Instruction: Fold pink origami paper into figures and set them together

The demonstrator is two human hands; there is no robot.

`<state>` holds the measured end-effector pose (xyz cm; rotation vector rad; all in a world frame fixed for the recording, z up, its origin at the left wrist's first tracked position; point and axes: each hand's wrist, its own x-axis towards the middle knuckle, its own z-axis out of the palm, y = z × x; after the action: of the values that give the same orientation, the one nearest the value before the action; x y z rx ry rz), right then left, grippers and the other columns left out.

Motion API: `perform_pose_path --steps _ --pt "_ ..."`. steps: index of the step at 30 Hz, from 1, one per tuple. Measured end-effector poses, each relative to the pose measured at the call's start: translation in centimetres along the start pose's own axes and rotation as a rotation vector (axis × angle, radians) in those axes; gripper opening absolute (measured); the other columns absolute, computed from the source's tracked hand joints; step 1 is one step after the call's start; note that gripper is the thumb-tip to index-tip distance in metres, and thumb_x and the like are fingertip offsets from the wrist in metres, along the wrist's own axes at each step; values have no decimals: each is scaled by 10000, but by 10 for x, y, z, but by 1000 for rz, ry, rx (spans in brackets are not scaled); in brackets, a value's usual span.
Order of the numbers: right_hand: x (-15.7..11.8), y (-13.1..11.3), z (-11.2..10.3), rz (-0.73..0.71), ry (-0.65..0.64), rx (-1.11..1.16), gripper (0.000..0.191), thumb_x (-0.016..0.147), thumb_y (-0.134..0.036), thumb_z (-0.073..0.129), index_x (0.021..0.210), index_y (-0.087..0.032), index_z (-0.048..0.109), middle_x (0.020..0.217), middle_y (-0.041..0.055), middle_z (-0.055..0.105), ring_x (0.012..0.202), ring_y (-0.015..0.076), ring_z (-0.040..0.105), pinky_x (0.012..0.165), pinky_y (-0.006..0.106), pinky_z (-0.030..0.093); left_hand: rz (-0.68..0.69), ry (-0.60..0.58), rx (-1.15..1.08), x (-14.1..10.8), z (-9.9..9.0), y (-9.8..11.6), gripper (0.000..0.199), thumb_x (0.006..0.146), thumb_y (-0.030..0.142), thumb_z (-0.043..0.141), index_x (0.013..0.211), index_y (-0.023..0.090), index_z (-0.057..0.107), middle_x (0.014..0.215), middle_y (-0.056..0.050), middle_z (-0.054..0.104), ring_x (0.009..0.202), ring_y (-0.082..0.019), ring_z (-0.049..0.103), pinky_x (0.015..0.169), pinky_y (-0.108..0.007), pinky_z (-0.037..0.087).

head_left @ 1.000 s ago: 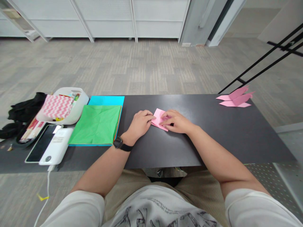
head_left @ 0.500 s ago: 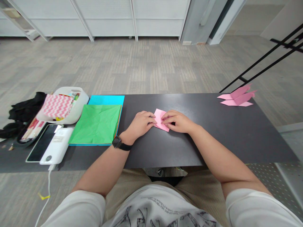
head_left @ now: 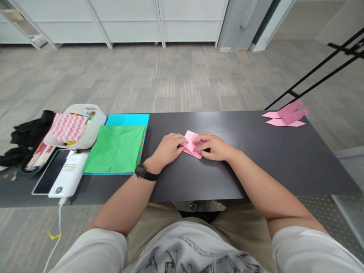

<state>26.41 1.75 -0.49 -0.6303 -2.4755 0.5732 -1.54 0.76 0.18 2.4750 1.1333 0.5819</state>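
On the dark tabletop (head_left: 193, 182), folded pink origami paper (head_left: 191, 137) lies between the half-curled left hand (head_left: 170, 148), gripping its left edge, and the similarly bent right hand (head_left: 214, 147), gripping its right side; exactly which layers are pinched is hard to see.

White basket (head_left: 93, 137), dark-screened phone (head_left: 51, 172), white power bank (head_left: 69, 176) — cable (head_left: 60, 224) plugged in
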Motion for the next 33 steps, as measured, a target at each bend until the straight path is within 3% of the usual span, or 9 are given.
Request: perform_pose_path --steps 8,11,18,25,33 --pt "2 -5 -1 27 -18 36 373 921 -135 654 1212 -292 827 1227 71 799 1145 260 722 1076 475 548 28 5 -27 1 0 -3 114 963 175 704 978 242 796 1195 -38 810 1119 -246 724 1058 -449 520" --pt "2 -5 -1 33 -19 34 327 916 -138 666 1144 -293 842 1220 67 802 1132 263 726 1066 478 556 9 -12 -15 1 -2 -5 105 956 198 716 969 254 804 1191 -31 814 1102 -247 727 1054 -452 520" --pt "1 -2 0 17 -12 30 273 925 -156 676 1047 -310 865 1246 70 784 1131 250 711 1064 481 553 -53 -8 32 -1 -4 -11 296 902 108 666 1118 259 800 1237 -39 802 1140 -255 710 1066 -451 513" --pt "0 -1 0 10 9 -1 250 932 -179 685 1038 -309 870 1255 77 767 1142 254 696 1050 488 549 -73 -20 56 -1 -11 -3 355 927 211 739 1280 248 752 1316 -71 776 1172 -280 706 1048 -452 515" --pt "-2 0 -4 43 -7 0 238 921 -189 705 1022 -320 877 1275 75 762 1149 263 696 1071 494 545 -41 -62 44 -2 -17 -3 121 959 210 737 1046 261 804 1248 -33 791 1119 -252 710 1040 -439 506"
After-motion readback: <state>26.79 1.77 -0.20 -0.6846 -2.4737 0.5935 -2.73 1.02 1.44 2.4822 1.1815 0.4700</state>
